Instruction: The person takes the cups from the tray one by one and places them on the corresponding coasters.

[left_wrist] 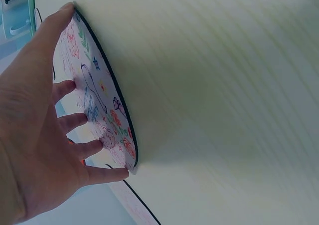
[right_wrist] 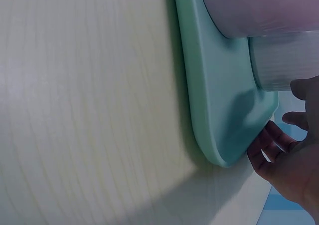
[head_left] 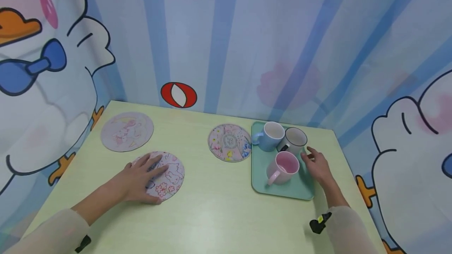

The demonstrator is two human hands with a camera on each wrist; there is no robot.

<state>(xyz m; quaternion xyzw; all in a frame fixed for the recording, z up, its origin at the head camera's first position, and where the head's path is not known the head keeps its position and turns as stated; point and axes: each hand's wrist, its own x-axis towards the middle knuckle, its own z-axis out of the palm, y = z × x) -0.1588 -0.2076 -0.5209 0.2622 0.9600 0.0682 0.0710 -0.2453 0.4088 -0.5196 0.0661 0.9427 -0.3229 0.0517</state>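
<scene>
My left hand (head_left: 143,179) lies over a round printed mat (head_left: 173,173) with rabbits and flowers, its fingers spread apart. In the left wrist view, the thumb and little finger reach the rim of this mat (left_wrist: 104,95). My right hand (head_left: 318,166) is at the right edge of a green tray (head_left: 259,175), with loosely bent fingers by the rim; whether they touch it is unclear. On that tray stand a blue mug (head_left: 270,138), a white mug with a dark rim (head_left: 296,138) and a pink mug (head_left: 280,171), nearest the front.
A second round mat (head_left: 229,143) with colourful prints lies just left of the tray. Another, paler mat (head_left: 127,131) is at the back left of the light wooden table (head_left: 212,214). Behind the table hangs a striped blue curtain (head_left: 187,42) with cartoon birds.
</scene>
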